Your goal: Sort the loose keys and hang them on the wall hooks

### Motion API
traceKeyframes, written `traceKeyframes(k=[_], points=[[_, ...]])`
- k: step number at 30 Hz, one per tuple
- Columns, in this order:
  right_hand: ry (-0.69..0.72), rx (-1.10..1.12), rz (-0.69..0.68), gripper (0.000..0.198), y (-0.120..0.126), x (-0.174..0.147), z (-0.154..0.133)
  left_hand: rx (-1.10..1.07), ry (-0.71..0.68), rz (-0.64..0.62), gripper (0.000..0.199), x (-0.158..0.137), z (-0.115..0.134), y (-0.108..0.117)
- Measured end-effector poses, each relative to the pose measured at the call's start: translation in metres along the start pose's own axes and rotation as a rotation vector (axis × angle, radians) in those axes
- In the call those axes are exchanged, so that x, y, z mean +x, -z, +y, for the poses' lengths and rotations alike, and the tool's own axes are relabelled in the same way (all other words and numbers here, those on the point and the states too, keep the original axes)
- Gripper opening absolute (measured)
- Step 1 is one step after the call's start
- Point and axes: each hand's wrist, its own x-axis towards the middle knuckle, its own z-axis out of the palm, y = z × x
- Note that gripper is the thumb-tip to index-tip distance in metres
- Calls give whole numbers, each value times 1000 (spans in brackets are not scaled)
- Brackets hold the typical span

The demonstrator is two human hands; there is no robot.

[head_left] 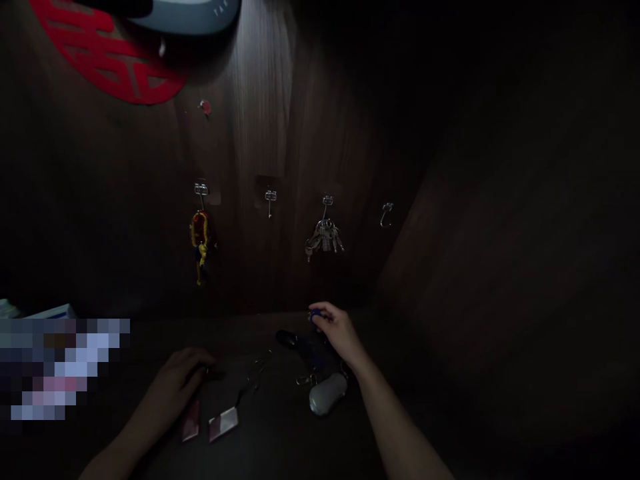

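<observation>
My right hand (336, 330) is closed, with a small blue fob (315, 316) pinched between thumb and fingers above the dark surface. Below it lie a black strap or cord (287, 339), a grey oval key case (328, 394) and a metal clasp (306, 381). My left hand (183, 377) rests low on the surface, fingers bent together around something small and dark that I cannot make out. Close to it lie a reddish card-like tag (191, 422), a pale rectangular tag (223, 424) and a thin chain (257, 370).
On the wooden back panel, a yellow and red braided cord (201, 233) hangs from the left hook (201, 189); a bunch of keys (325, 237) hangs further right. Two hooks, one in the middle (271, 197) and one at right (387, 215), hold nothing. A red cutout (117, 73) is above.
</observation>
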Motion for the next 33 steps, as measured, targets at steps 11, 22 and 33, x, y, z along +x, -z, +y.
traceKeyframes(k=[11, 22, 33], points=[[91, 360, 116, 15, -18, 0, -59, -18, -4, -7, 24, -1, -4, -2], [158, 643, 137, 18, -39, 43, -144, -72, 14, -36, 21, -1, -12, -5], [183, 722, 190, 16, -50, 86, -177, -89, 48, -40, 21, -1, 1, 0]])
